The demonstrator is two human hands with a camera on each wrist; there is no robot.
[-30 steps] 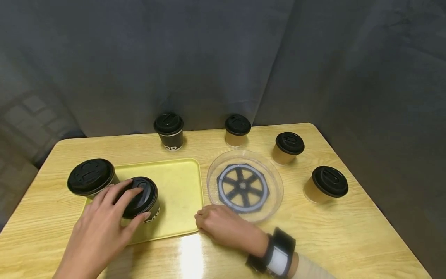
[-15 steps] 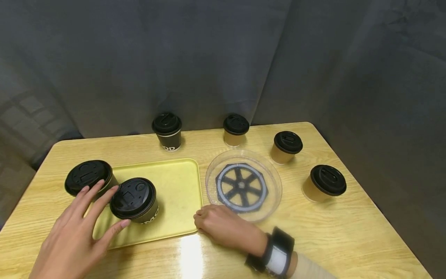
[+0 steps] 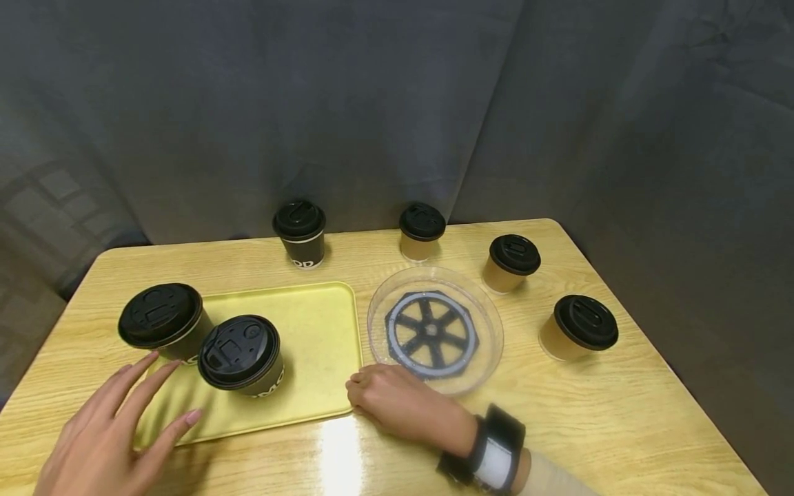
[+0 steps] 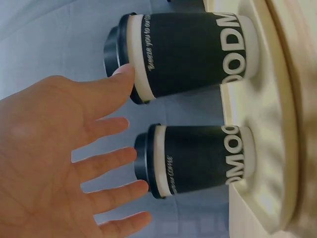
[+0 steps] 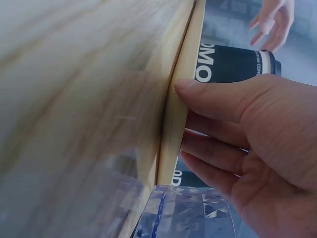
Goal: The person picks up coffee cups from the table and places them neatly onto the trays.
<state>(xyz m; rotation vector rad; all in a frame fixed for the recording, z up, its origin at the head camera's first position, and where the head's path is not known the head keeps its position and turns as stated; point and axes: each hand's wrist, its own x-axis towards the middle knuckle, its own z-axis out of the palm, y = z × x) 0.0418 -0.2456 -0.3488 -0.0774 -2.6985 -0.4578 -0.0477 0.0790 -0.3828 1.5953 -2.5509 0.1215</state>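
Note:
Two black paper cups with black lids stand on the yellow tray (image 3: 319, 344): the near one (image 3: 242, 355) left of its middle, the other (image 3: 164, 318) at its left end. My left hand (image 3: 112, 427) hovers apart from them at the tray's front left, fingers spread and holding nothing. The left wrist view shows its thumb overlapping the lid edge of one cup (image 4: 193, 54), with the second cup (image 4: 203, 161) beyond the fingers. At the tray's front right corner, my right hand (image 3: 400, 399) grips the rim, thumb (image 5: 213, 94) on the outer side and fingers bent at the edge.
A clear round dish (image 3: 496, 331) with a dark wheel-like pattern sits right of the tray. Behind stands another black cup (image 3: 304, 244). Three brown cups with black lids, at the back (image 3: 418, 241), right (image 3: 505, 272) and far right (image 3: 564, 337), line the wooden table (image 3: 620, 427).
My left hand has let go of the near cup's lid and drawn back to the left and toward me. The cup stays on the tray. The right hand has kept its place.

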